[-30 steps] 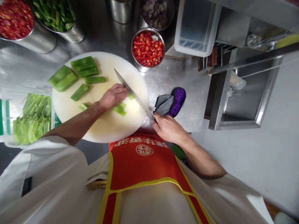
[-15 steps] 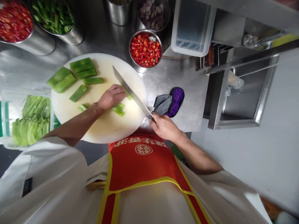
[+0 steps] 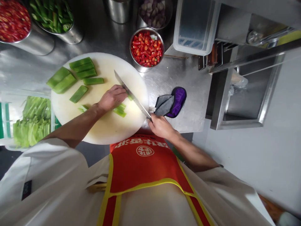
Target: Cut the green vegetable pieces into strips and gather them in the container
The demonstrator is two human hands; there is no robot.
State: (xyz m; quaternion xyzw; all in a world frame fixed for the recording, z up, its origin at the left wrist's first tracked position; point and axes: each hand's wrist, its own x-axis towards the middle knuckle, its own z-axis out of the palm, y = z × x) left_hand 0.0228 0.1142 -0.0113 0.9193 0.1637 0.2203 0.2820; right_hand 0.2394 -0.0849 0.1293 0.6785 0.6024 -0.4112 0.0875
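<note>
My left hand rests on a round white cutting board, its curled fingers pressing down a green vegetable piece that is mostly hidden under them. Fingers of my right hand wrap round the handle of a kitchen knife. The blade lies slantwise across the board, close against my left fingertips and the piece. Thin green slices sit just below my left hand. Larger peeled green blocks and thick green sticks are at the board's upper left.
A clear tub of green slices stands left of the board. Behind are metal containers of chopped red chillies, green peppers and purple-skinned pieces. A purple and grey cloth item lies right, near a sink.
My right hand and the knife have shifted slightly left, the blade tip a little lower. My left hand stays in place on the green piece.
</note>
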